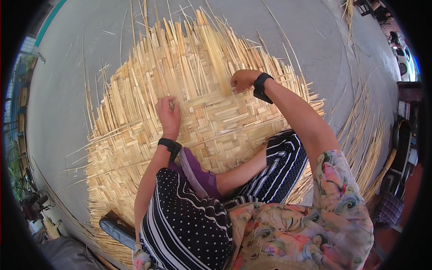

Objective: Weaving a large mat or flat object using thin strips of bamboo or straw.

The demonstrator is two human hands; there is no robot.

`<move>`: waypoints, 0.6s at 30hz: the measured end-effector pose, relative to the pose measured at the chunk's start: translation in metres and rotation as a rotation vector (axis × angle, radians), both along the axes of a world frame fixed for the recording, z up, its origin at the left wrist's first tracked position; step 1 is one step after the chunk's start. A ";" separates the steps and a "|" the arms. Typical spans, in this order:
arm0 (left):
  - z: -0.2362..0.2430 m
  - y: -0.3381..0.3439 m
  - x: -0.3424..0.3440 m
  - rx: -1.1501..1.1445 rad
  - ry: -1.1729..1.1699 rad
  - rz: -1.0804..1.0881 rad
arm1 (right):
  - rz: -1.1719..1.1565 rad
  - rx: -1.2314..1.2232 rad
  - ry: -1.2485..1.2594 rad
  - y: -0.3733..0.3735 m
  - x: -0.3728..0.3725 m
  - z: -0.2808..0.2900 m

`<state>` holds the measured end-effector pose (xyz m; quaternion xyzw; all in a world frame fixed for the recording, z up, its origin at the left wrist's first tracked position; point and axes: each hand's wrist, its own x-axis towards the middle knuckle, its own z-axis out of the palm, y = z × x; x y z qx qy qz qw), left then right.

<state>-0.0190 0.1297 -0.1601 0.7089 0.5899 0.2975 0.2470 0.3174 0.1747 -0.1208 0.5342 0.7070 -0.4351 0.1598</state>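
Note:
A partly woven mat [207, 114] of pale, flat reed strips lies on the floor under me. Its near part is a tight zigzag weave, while loose strips [180, 58] fan out along the far side. My left hand [168, 113] rests low over the weave, left of the middle, its fingers curled in. Farther right, my right hand [245, 81] is closed at the border between weave and loose strips. Whatever either hand's fingertips hold is hidden. Beside the right fingers, some upright strips [218, 63] look blurred. Both wrists wear black bands.
I sit on the mat, a purple shoe [198, 173] resting on the weave. A dark flat object [118, 229] lies at the mat's near left. Long loose reeds [366, 139] are spread over the grey floor [310, 40] to the right. A dark bag-like bundle [67, 254] sits lower left.

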 end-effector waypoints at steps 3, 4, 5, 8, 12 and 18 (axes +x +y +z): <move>0.013 -0.012 -0.004 0.122 0.040 -0.020 | -0.047 -0.088 0.000 0.005 0.003 0.002; 0.017 -0.016 -0.005 0.118 0.031 -0.008 | -0.068 -0.107 0.010 0.004 0.004 0.003; 0.021 -0.019 -0.005 0.109 0.095 0.004 | -0.060 -0.088 0.024 0.004 0.005 0.005; 0.028 -0.028 -0.005 0.030 0.210 0.014 | -0.107 -0.096 0.144 0.002 0.005 0.012; 0.033 -0.037 -0.005 -0.094 0.266 -0.072 | -0.087 0.079 0.041 -0.008 0.001 0.023; 0.041 -0.049 -0.006 -0.058 0.293 -0.169 | -0.016 0.295 0.167 -0.024 0.005 0.031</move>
